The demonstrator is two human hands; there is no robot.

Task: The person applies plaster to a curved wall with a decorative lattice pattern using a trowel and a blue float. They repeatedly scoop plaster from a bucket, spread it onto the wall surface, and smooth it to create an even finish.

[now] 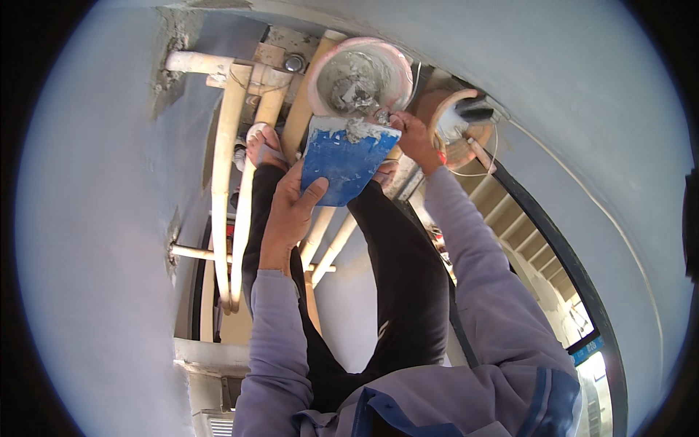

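Observation:
My left hand grips the lower left edge of a flat blue board, its thumb lying on the face. Grey wet mortar is smeared along the board's far edge. At the board's far right corner, my right hand is closed on a small mortar-covered tool; most of it is hidden, so its exact kind cannot be told. Just beyond the board stands a round pinkish bucket with grey mortar inside. The board overlaps the bucket's near rim in view.
Bamboo poles form a scaffold under my feet, with open drops between them. A second, orange-brown bucket stands right of the first, with a cord beside it. Grey walls rise on both sides. A staircase shows far below at right.

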